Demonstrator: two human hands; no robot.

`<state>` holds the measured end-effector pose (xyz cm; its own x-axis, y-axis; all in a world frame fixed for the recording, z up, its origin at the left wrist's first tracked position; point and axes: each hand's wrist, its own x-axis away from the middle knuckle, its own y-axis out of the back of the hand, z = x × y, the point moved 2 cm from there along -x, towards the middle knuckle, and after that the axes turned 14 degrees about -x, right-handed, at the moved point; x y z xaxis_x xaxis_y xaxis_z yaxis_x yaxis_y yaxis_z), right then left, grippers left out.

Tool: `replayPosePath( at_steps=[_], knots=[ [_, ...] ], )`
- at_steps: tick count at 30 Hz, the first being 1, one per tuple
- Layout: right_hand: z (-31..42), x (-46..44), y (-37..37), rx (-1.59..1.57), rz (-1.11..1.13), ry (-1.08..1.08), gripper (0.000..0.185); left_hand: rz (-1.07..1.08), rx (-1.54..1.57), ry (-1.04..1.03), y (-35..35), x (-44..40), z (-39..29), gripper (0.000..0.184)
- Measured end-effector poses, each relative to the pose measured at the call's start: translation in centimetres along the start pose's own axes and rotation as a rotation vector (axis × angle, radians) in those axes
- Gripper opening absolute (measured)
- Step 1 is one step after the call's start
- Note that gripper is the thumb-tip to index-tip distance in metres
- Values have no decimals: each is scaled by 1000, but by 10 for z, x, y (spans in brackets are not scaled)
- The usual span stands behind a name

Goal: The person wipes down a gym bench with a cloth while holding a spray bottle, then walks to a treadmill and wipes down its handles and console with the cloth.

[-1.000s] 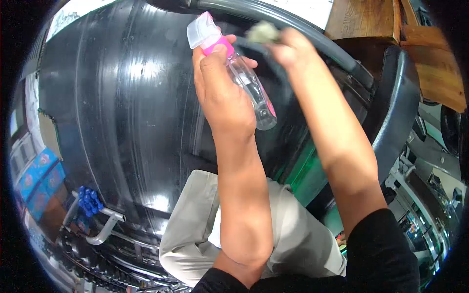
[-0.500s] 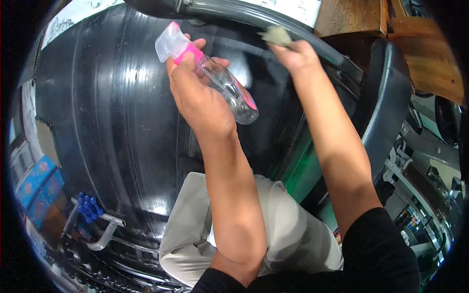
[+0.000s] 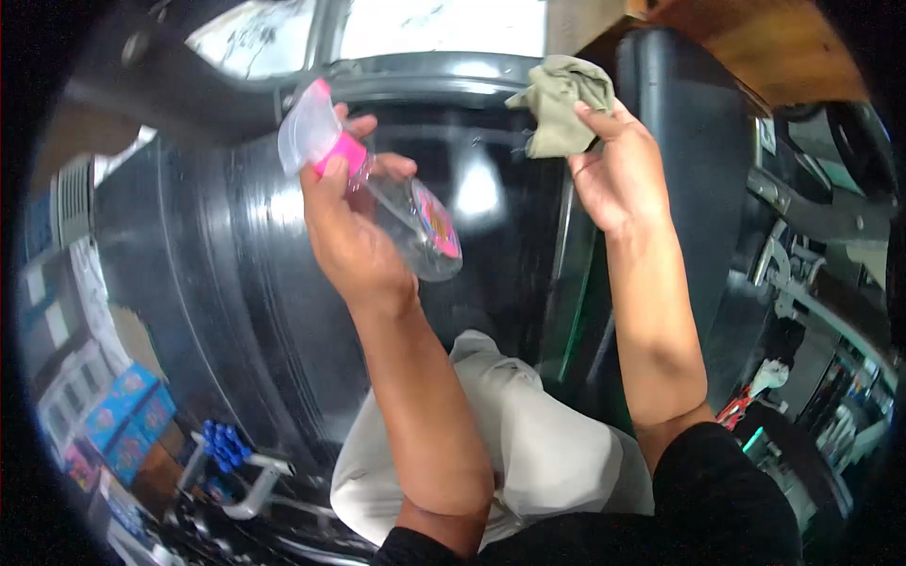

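My left hand (image 3: 347, 226) is wrapped round the neck of a clear plastic spray bottle (image 3: 408, 224). The bottle has a pink collar, a translucent white head and a colourful label, and it tilts with its base toward the lower right. Between the thumb and fingers of my right hand (image 3: 625, 174) is a crumpled olive-green cloth (image 3: 559, 106), held up near the far edge. Both hands are over a glossy black surface (image 3: 226, 274) that carries streaks and light reflections.
A grey metal bar (image 3: 415, 83) runs across the far side. To the right stand a black padded panel (image 3: 656, 104) and a wooden piece (image 3: 783, 47). Blue dumbbells (image 3: 225, 445) and blue patterned boxes (image 3: 132, 410) lie at the lower left.
The cloth and my right hand have moved to the right and now show more clearly. My left hand and the bottle have shifted slightly left and down. The view has turned.
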<state>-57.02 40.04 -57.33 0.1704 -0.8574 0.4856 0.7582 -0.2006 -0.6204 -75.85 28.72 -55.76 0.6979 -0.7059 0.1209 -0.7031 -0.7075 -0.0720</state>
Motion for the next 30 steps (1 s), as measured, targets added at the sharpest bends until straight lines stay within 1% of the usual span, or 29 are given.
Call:
replayPosePath(
  at_steps=[2,4,5,8,9,12,16,18,20,21,23,25,26,28,30],
  knots=[
    [18,21,-8,18,1,89,31,71,-3,37,-26,2,-1,50],
    [38,51,-12,10,-30,156,32,128,-7,99,-48,3,-9,49],
    [45,61,-13,-10,-85,229,33,149,5,77,-58,3,-13,50],
    [61,85,-5,-15,-165,372,33,345,-29,132,-75,9,-10,51],
    [64,90,-1,-19,-153,407,34,409,-21,167,-81,13,-14,54],
    [67,106,12,-53,-237,514,35,513,-119,96,-86,23,-18,56],
    [68,121,24,-106,-375,566,38,653,-177,103,-90,33,-23,57],
    [67,132,40,-132,-409,575,42,687,-185,184,-101,47,-27,59],
    [76,141,44,-183,-463,581,42,726,-175,240,-116,60,-29,61],
    [82,144,49,-198,-488,577,43,754,-216,252,-124,66,-32,64],
    [93,156,61,-232,-553,556,43,814,-205,257,-140,80,-36,65],
    [106,168,70,-272,-509,548,43,878,-204,248,-151,90,-40,64],
    [112,173,72,-288,-481,540,43,875,-271,255,-156,95,-45,64],
    [124,185,72,-267,-504,519,41,858,-395,266,-164,104,-56,65],
    [134,193,74,-218,-513,506,43,885,-461,212,-165,103,-66,63]
  ],
)
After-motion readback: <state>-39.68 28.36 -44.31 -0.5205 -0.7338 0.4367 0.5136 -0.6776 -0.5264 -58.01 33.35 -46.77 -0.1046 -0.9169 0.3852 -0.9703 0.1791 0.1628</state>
